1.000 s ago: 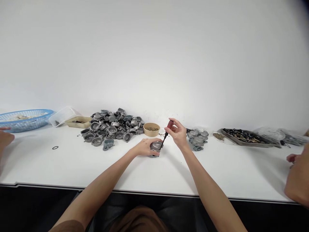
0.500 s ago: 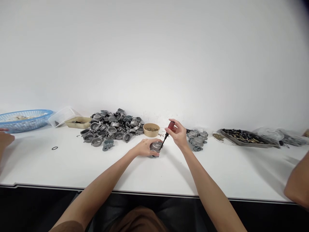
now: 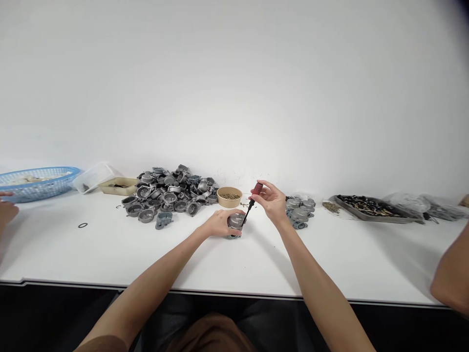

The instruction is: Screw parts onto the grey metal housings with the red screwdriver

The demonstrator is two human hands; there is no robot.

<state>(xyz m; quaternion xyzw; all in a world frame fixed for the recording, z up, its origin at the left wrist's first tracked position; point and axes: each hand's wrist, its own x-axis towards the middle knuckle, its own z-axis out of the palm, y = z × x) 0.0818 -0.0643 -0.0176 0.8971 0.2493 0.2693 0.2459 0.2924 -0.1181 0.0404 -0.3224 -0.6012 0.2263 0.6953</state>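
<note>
Left edge, a co-worker's hand [image 3: 8,211] just near of a blue basket [image 3: 60,188]; right of these, a black ring [image 3: 80,227] flat on the white table [image 3: 205,269]. Next, a far heap of grey metal parts [image 3: 170,197], then a paper bowl [image 3: 229,202] of small brass-coloured pieces. On the near side of the bowl, one round metal part [image 3: 235,222], left hand [image 3: 219,224] clasped about its left side, thumb near, fingers far. Looks like cast metal: probably stiff, solid for its size, hardly fragile, perhaps slick; best held by the broad body, right edge left free. Right hand [image 3: 273,202] grips a red-handled screwdriver [image 3: 252,199], slanted, tip down at the part's right side; cannot tell if seated. Farther right, similar parts [image 3: 301,213] grouped, then a dark tray [image 3: 390,220]; right edge, another person's arm [image 3: 452,274]
</note>
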